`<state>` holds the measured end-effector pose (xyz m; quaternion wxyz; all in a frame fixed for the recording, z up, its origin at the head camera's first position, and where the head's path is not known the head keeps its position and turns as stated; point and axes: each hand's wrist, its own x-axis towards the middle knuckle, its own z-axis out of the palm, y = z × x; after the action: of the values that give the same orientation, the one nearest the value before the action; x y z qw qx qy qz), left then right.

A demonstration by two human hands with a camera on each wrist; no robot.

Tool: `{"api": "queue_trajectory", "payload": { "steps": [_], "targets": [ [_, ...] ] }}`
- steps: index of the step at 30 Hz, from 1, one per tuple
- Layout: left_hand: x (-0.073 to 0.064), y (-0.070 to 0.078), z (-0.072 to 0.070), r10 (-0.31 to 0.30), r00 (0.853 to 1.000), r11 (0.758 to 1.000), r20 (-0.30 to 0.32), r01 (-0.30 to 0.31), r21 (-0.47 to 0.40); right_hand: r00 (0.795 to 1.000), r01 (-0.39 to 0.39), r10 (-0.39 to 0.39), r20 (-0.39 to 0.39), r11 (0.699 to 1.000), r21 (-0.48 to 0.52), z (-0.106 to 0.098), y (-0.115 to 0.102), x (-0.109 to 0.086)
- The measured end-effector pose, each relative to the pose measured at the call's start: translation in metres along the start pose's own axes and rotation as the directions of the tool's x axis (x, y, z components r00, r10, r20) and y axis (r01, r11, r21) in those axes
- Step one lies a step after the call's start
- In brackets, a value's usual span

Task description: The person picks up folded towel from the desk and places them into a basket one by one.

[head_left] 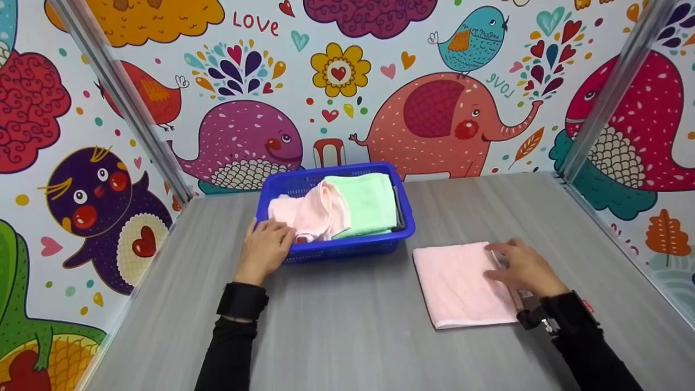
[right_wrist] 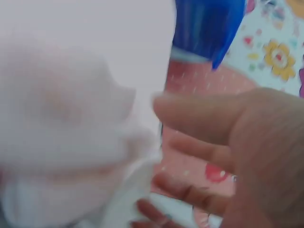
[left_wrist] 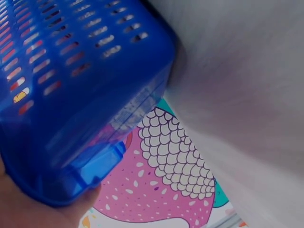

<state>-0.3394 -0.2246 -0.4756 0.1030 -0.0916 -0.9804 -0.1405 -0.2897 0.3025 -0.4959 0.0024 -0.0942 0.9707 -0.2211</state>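
In the head view my left hand [head_left: 264, 247] grips the near left corner of a blue plastic basket [head_left: 342, 251], fingers over its rim. The left wrist view shows the thumb and a finger on either side of the basket's corner [left_wrist: 61, 194]. Inside the basket lie a rumpled pink towel [head_left: 309, 212] and a folded light green towel [head_left: 369, 203]. A pink towel folded into a square [head_left: 456, 288] lies flat on the table to the right. My right hand [head_left: 526, 266] hovers at its right edge, thumb and fingers spread apart.
A grey table [head_left: 336, 336] carries everything. White panels with cartoon prints [head_left: 336, 125] close it in at the back and sides, with metal posts [head_left: 602, 98] at the corners. A dark grey cloth [head_left: 400, 209] shows at the basket's right end.
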Motion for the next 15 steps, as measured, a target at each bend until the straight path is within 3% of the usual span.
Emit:
{"api": "queue_trajectory", "payload": {
  "steps": [2,4,9,15],
  "targets": [
    [0.0,0.0,0.0,0.0,1.0,1.0,0.004,0.0,0.001,0.994,-0.086,0.086,0.072,0.996,-0.005,0.0,0.005,0.0],
    [0.0,0.0,0.0,-0.001,1.0,1.0,0.007,0.001,0.002,0.986,-0.113,0.111,0.126,0.994,0.004,0.0,0.007,0.0],
    [-0.001,0.0,-0.001,-0.004,1.0,1.0,0.01,0.004,-0.001,0.989,-0.059,0.056,0.139,0.998,0.02,0.006,-0.003,0.004],
    [0.001,0.001,-0.002,0.019,1.0,1.0,-0.014,-0.019,-0.018,0.994,0.041,-0.045,0.101,0.998,0.039,0.027,-0.036,0.006]
  ]
}}
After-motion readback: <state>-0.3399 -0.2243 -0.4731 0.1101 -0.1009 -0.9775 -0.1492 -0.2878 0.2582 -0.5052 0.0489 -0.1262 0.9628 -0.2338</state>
